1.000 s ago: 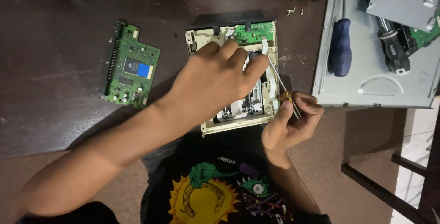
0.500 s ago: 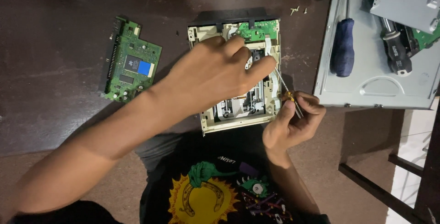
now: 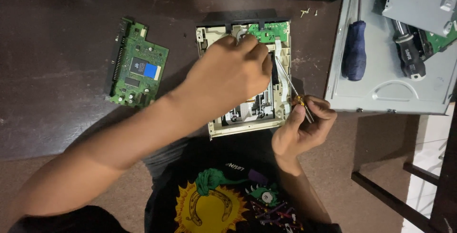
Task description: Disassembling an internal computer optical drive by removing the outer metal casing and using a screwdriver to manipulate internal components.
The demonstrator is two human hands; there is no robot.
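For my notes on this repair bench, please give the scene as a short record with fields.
left hand: rests on the open drive
right hand: holds a thin screwdriver, tip in the drive
loose board: on the table, left of the drive
metal cover: right of the drive
on cover: blue-handled screwdriver, black-handled screwdriver

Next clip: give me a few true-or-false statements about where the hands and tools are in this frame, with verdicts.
1. The left hand rests on the opened drive chassis. True.
2. The right hand holds a thin screwdriver. True.
3. The blue-handled screwdriver is in the left hand's grip. False: it lies on the grey metal cover.
4. The loose green circuit board lies right of the chassis. False: it lies left of it.
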